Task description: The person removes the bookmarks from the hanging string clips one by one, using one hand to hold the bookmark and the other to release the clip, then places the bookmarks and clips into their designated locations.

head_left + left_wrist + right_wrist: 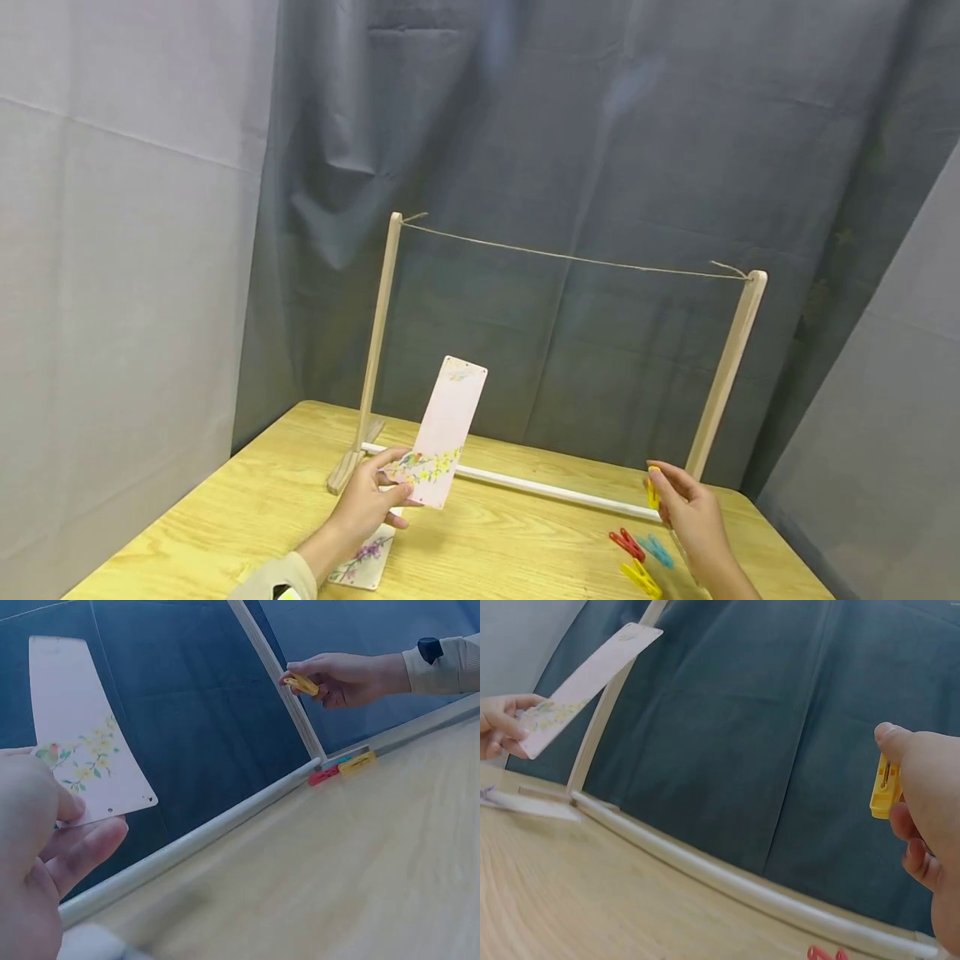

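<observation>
My left hand (367,500) pinches the lower end of a pale pink bookmark-like card (452,408) printed with yellow blossoms and a small bird. The card stands upright, tilted a little, above the table. At the right, my right hand (693,517) pinches a yellow clothespin (886,786) between thumb and fingers, also raised above the table. Below my left hand lies a second card (369,562) with purple flowers, partly covered by the hand. Beside my right hand, a red clothespin (627,544), a blue clothespin (657,551) and another yellow clothespin (641,578) lie on the table.
A wooden frame stands across the table, with a left post (380,325), a right post (726,375) and a white bottom bar (555,492). A thin twine (525,249) runs between the post tops. Grey curtains (525,125) hang behind the wooden table (510,542).
</observation>
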Demonstrator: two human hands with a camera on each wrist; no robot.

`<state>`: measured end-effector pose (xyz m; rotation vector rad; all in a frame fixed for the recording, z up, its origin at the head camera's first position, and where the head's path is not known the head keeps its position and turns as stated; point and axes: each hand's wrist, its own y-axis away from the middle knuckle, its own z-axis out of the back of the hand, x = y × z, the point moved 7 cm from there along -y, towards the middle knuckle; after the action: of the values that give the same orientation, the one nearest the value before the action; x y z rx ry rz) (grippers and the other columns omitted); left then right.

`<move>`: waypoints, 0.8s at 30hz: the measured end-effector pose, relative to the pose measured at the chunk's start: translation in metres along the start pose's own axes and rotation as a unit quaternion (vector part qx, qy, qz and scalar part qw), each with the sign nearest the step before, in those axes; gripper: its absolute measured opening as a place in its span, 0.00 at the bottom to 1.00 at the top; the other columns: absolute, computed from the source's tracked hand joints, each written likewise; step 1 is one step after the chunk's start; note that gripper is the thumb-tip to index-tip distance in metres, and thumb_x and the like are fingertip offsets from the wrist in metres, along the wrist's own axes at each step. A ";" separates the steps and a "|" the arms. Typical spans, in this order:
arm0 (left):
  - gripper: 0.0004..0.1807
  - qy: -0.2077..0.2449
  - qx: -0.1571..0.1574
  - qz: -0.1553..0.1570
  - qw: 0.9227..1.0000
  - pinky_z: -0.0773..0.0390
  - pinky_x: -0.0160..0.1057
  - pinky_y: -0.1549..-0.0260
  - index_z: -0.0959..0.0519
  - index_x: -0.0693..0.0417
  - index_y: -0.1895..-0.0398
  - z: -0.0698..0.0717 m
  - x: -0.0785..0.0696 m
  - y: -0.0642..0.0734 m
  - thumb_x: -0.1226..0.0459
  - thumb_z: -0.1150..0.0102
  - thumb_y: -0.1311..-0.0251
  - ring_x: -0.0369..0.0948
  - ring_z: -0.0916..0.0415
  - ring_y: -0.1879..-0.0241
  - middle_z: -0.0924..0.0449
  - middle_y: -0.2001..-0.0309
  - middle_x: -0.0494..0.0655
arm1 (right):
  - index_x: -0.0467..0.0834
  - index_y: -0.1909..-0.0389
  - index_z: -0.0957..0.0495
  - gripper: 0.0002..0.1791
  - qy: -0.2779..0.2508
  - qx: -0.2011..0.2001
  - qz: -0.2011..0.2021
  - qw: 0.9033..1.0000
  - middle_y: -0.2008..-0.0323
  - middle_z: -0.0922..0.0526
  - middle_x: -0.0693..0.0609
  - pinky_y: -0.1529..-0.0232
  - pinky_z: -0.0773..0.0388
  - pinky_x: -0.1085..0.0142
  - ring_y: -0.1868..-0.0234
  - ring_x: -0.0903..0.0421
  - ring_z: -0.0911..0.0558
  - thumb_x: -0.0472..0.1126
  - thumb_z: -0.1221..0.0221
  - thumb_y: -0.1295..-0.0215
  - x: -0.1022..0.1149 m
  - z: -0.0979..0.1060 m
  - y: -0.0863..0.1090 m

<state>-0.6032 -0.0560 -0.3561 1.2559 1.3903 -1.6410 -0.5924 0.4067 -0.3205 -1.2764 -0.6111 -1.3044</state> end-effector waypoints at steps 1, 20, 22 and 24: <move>0.31 -0.004 -0.001 0.002 1.000 0.19 0.48 0.75 0.37 0.54 0.35 0.002 0.001 0.004 0.74 0.42 0.43 0.55 0.21 0.64 0.46 0.51 0.66 | 0.44 0.43 0.29 0.30 0.005 0.002 -0.005 1.000 0.74 0.29 0.48 0.81 0.31 0.64 0.80 0.56 0.32 0.60 0.45 0.38 -0.004 0.001 0.001; 0.32 -0.068 -0.072 0.067 0.993 0.19 0.46 0.81 0.40 0.57 0.35 0.043 0.009 0.055 0.73 0.41 0.44 0.57 0.21 0.71 0.35 0.70 0.58 | 0.46 0.37 0.33 0.37 0.085 0.034 -0.076 0.993 0.42 0.30 0.43 0.60 0.24 0.57 0.53 0.48 0.28 0.67 0.52 0.39 -0.053 -0.002 0.013; 0.32 -0.066 -0.072 0.072 0.993 0.19 0.46 0.81 0.39 0.59 0.36 0.044 0.007 0.059 0.74 0.42 0.44 0.56 0.20 0.69 0.35 0.70 0.58 | 0.46 0.36 0.34 0.39 0.092 0.038 -0.075 0.992 0.40 0.31 0.43 0.57 0.24 0.56 0.47 0.47 0.29 0.69 0.52 0.40 -0.056 -0.002 0.014; 0.32 -0.066 -0.071 0.079 0.992 0.19 0.46 0.80 0.38 0.58 0.36 0.045 0.006 0.061 0.75 0.42 0.46 0.56 0.20 0.69 0.35 0.71 0.58 | 0.46 0.36 0.34 0.40 0.097 0.039 -0.072 0.992 0.40 0.32 0.43 0.56 0.24 0.56 0.45 0.46 0.30 0.70 0.51 0.42 -0.059 -0.001 0.013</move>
<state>-0.5612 -0.1134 -0.3842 1.1249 1.2703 -1.4626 -0.5955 0.4237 -0.3786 -1.0416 -0.6177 -1.4896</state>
